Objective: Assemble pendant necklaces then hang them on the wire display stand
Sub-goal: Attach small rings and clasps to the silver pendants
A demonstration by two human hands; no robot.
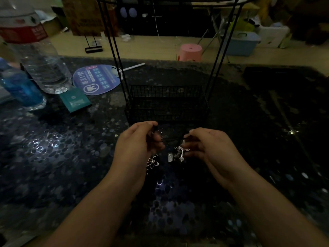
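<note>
Dim tabletop scene. The left hand [137, 141] pinches a thin dark cord [155, 130] at its fingertips. The right hand [208, 148] pinches the loop of a silver cross pendant [182, 151], which dangles just below its fingertips. A flower pendant [152, 162] lies beneath the left fingers. The wire display stand [166, 102] sits just beyond both hands. Fan [98, 79] lettering is unreadable.

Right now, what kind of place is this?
Probably a home or small workshop used for crafting: a wire display stand on a dark table, with a pink stool and storage boxes on the floor behind.
</note>
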